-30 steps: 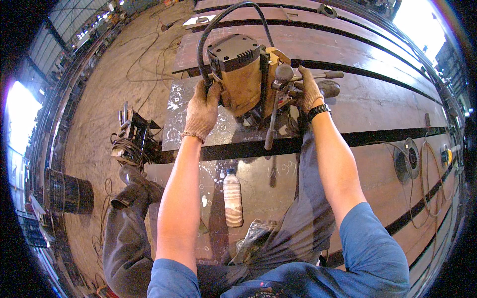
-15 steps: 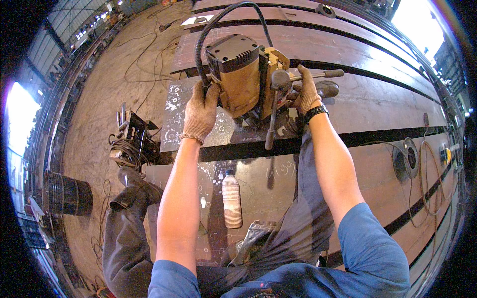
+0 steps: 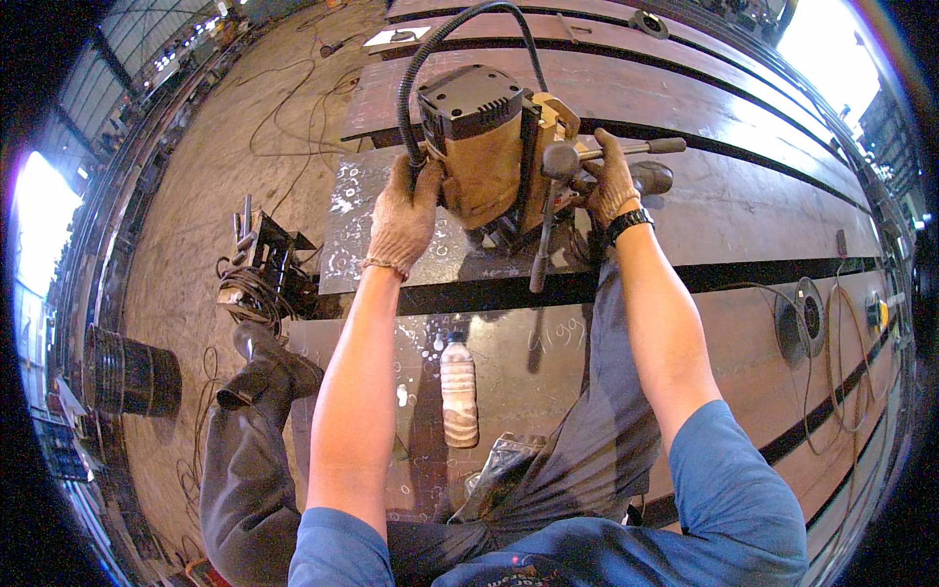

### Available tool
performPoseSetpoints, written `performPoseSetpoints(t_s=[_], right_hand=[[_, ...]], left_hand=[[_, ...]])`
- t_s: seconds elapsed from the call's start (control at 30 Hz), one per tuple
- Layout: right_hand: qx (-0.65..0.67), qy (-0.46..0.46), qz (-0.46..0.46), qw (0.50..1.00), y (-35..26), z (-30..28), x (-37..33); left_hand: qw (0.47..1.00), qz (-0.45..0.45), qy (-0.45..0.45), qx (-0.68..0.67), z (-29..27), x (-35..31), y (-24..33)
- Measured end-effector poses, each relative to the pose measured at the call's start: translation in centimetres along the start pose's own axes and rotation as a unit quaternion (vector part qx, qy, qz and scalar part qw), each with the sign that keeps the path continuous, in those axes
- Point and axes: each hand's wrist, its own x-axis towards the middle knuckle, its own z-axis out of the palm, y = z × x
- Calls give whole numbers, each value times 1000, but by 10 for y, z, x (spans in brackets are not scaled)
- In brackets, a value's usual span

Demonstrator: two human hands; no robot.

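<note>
Steel plate (image 3: 734, 210): keep clear under the drill (image 3: 474, 171), held between both hands; steady upright, load shared. Hose (image 3: 404, 103): don't kink. Feed handle (image 3: 560, 162): don't let swing. Left hand (image 3: 403, 220): gripping drill's side. Right hand (image 3: 610, 188): beside feed handle, grip partly hidden, can't tell.

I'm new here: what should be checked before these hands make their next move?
1. Both hands gloved: ok.
2. Left hand at the machine: ok, against its left side, by the hose end.
3. Right hand wrapped round the spoked handle: cannot tell; it is close by, fingers partly hidden.
4. Black hose clear of the spokes: ok, it arches over the machine's top.
5. Bottle apart from the machine: ok.
6. Machine's base seated flat: cannot tell.
</note>
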Motion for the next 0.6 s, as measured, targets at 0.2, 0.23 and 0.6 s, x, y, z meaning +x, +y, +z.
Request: performPoseSetpoints(t_s=[0.2, 0.23, 0.6], right_hand=[[-11, -27, 11, 1000, 4, 1, 6], [5, -31, 16, 999, 3, -4, 11], [-244, 257, -392, 849, 16, -12, -27]], left_hand=[[1000, 16, 3, -2, -5, -1, -4], [1000, 15, 1, -4, -2, 0, -3], [999, -20, -8, -29, 7, -3, 2]])
